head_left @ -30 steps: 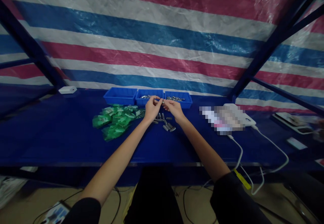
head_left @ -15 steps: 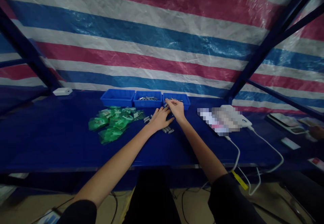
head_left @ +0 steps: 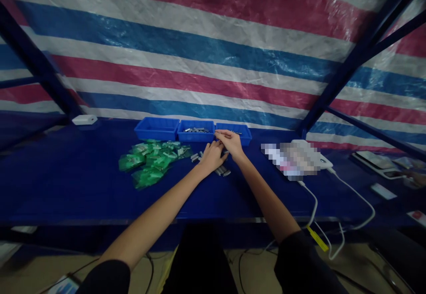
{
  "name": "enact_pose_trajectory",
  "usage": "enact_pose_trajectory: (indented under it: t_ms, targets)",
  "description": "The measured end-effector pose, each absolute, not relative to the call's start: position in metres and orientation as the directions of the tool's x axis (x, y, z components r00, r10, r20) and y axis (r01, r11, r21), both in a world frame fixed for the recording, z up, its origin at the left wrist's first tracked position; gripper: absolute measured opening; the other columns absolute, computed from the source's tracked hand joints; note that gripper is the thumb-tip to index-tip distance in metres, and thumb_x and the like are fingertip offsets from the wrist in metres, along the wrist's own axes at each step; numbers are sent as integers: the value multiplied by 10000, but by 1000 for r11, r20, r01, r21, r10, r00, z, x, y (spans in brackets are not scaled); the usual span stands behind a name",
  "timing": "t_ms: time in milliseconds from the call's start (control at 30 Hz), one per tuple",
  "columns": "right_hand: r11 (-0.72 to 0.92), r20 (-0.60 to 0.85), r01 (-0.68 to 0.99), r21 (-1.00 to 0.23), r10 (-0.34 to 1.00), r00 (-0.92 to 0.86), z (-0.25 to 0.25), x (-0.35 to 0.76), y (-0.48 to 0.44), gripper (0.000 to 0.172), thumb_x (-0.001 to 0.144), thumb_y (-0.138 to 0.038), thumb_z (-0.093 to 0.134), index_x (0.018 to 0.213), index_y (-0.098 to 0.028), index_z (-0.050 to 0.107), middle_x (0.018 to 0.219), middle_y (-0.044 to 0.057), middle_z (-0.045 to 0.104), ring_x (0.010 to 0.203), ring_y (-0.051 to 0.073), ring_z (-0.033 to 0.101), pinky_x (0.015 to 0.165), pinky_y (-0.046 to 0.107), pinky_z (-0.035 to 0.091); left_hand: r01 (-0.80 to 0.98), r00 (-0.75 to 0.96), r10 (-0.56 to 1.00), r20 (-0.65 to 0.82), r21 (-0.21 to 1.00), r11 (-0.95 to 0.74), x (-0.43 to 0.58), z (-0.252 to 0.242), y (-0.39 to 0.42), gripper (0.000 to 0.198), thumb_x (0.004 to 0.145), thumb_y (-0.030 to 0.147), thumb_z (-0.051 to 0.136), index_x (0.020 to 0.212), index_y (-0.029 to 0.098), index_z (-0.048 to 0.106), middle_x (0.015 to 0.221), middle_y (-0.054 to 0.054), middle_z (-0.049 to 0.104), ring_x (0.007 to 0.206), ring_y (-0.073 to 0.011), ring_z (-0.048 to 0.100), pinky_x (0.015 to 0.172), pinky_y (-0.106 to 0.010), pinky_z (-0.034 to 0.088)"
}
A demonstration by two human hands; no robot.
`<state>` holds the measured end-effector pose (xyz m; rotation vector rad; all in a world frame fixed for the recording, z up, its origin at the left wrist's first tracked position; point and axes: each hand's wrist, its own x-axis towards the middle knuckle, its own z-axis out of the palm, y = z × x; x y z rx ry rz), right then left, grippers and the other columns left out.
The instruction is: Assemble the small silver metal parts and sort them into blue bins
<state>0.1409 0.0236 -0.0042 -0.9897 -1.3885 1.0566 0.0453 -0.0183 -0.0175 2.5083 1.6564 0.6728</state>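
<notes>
My left hand (head_left: 212, 158) lies low over small silver metal cylinders (head_left: 221, 170) on the blue table, its thumb apart from its fingers. Several cylinders show on both sides of it; those under the palm are hidden. Just beyond, my right hand (head_left: 233, 144) is pinched, thumb to fingers, in front of the right blue bin (head_left: 246, 137). What its fingertips hold is too small to make out. The middle blue bin (head_left: 196, 137) holds loose silver metal pieces. Left of my left hand lies a heap of green plastic bags (head_left: 149, 163) with metal parts inside.
A third blue bin (head_left: 156, 132) stands at the left of the row. Right of my arms are a blurred-out device (head_left: 289, 161) and a white power bank (head_left: 328, 160) with white cables. A white adapter (head_left: 84, 119) sits back left. A person's hand (head_left: 417, 178) shows far right.
The fingers of my left hand have drawn closer together over the cylinders. My right hand has shifted slightly left, fingertips still pinched. The whole view has moved a little.
</notes>
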Motion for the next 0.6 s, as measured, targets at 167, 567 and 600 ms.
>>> enact_pose_trajectory:
  t_ms: [167, 567, 600]
  targets:
    - [275, 271, 53, -960, 960, -71, -10, 137, 27, 295, 648, -395, 635, 823, -167, 702, 791, 52, 702, 776, 187, 644, 689, 282, 504, 855, 301, 916, 264, 350, -382, 44, -19, -14, 274, 801, 297, 506, 1038, 183, 583, 1234, -112, 521, 1152, -303, 414, 943, -498, 321]
    - [307, 314, -69, -949, 919, -238, 6, 135, 17, 374, 715, -360, 623, 1063, -223, 636, 1028, 47, 680, 963, 179, 620, 843, 299, 474, 797, 158, 961, 227, 546, -260, 33, -6, -13, 104, 654, 288, 654, 672, 188, 634, 782, -60, 681, 881, -273, 594, 844, -434, 410]
    - [324, 326, -47, -945, 921, -215, 5, 136, 18, 315, 720, -361, 613, 992, -209, 665, 983, 48, 693, 938, 179, 628, 848, 301, 471, 761, 140, 963, 231, 597, -254, 30, -6, -11, 92, 646, 271, 655, 671, 185, 637, 751, -53, 683, 823, -250, 614, 812, -400, 433]
